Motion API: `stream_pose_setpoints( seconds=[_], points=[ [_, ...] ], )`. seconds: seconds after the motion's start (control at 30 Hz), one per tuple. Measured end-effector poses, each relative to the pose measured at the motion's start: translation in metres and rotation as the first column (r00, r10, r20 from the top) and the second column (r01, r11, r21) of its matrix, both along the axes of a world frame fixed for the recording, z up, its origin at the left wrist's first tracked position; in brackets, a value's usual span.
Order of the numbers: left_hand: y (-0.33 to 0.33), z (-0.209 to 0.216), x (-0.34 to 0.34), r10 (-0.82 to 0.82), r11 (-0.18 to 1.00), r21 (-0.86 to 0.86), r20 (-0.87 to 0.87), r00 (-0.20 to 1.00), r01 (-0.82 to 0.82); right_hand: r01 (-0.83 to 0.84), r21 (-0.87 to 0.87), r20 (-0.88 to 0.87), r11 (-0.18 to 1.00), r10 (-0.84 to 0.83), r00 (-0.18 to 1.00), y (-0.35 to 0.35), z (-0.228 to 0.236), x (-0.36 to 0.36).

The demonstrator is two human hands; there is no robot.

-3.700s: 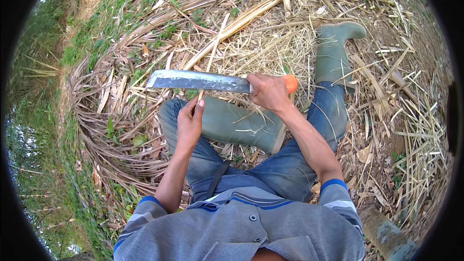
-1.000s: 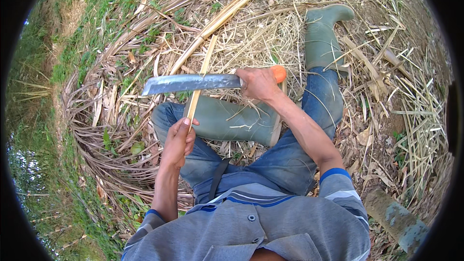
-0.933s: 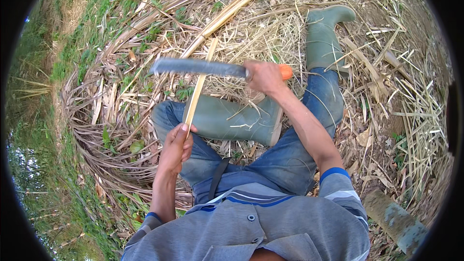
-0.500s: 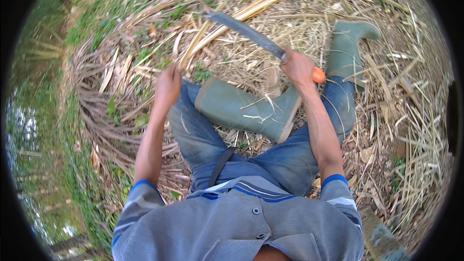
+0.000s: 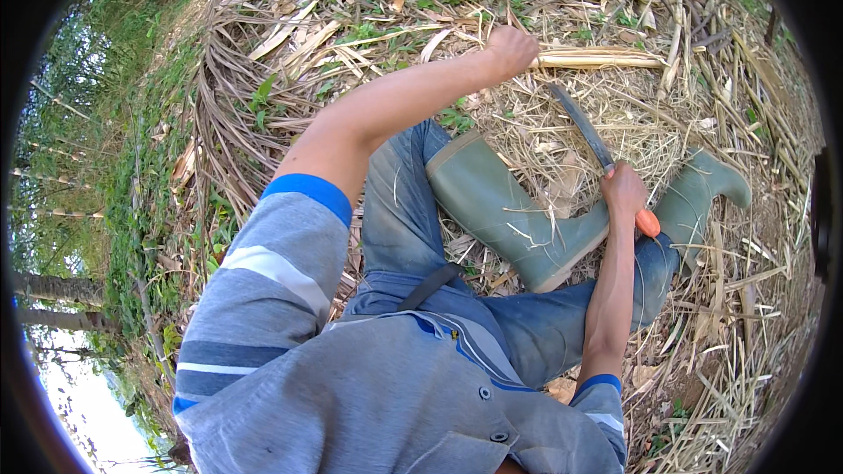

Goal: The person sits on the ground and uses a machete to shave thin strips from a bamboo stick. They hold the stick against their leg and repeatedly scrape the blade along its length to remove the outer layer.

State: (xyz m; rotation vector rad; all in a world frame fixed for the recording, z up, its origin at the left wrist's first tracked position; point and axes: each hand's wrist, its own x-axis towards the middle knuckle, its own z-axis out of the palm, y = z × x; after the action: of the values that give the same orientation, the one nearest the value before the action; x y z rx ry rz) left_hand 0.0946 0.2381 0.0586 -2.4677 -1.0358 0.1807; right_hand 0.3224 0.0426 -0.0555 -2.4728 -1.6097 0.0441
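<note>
Person sits on the ground among dry cane litter (image 5: 369,44), legs out, green boots on.

Left hand (image 5: 511,46) is stretched far forward, fist closed on the near end of a pale dry stalk (image 5: 606,59) that lies flat across the litter, running off to the right. Grip looks full, fingers wrapped round; the fingertips themselves are hidden.

Right hand (image 5: 625,191) sits low by the knee, closed on the orange handle (image 5: 648,224) of a machete (image 5: 581,127). Blade points up and away toward the stalk, tip near it but apart, not touching. Flat of blade faces the camera side; which way the edge faces can't be told.

Left boot (image 5: 509,211) lies between the two hands, just below the blade; right boot (image 5: 702,197) is just beside the knife hand.

Doing this well, as a judgement: 
- the stalk wants a firm hold near its end as it is drawn clear of the tangle, so it doesn't snag on other stems.
- blade should stay low and pointed away while the other arm reaches across in front of it.
- left boot and shin are close under the blade, so any cut should go away from the legs.
- left wrist should stay clear of the tip.
</note>
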Motion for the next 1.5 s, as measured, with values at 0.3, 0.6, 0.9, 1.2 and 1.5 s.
stream_pose_setpoints(
  seconds=[0.3, 0.6, 0.9, 1.2, 1.5],
  points=[
    [0.002, -0.020, 0.042, -0.199, 0.978, 0.071, 0.023, 0.980, 0.197, -0.177, 0.190, 0.238, 0.966, 0.129, 0.963, -0.017, 0.042, -0.024],
    [-0.011, -0.029, 0.060, -0.114, 0.987, -0.097, 0.165, 0.980, 0.131, -0.508, 0.853, 0.068, -0.117, 0.991, -0.113, -0.067, 0.232, -0.221],
    [-0.033, -0.019, 0.025, 0.878, 0.353, -0.675, 0.478, 0.019, 0.648, -0.117, 0.553, -0.357, 0.825, 0.361, 0.862, -0.042, 0.115, -0.076],
    [-0.115, -0.019, 0.010, 0.793, 0.541, -0.602, 0.598, -0.118, 0.587, -0.036, 0.455, -0.764, 0.890, 0.410, 0.497, -0.021, 0.052, -0.060],
    [-0.156, -0.031, 0.051, 0.835, 0.379, -0.535, 0.549, -0.031, 0.755, 0.032, 0.403, -0.905, 0.915, 0.392, 0.165, -0.039, 0.033, -0.062]
  ],
)
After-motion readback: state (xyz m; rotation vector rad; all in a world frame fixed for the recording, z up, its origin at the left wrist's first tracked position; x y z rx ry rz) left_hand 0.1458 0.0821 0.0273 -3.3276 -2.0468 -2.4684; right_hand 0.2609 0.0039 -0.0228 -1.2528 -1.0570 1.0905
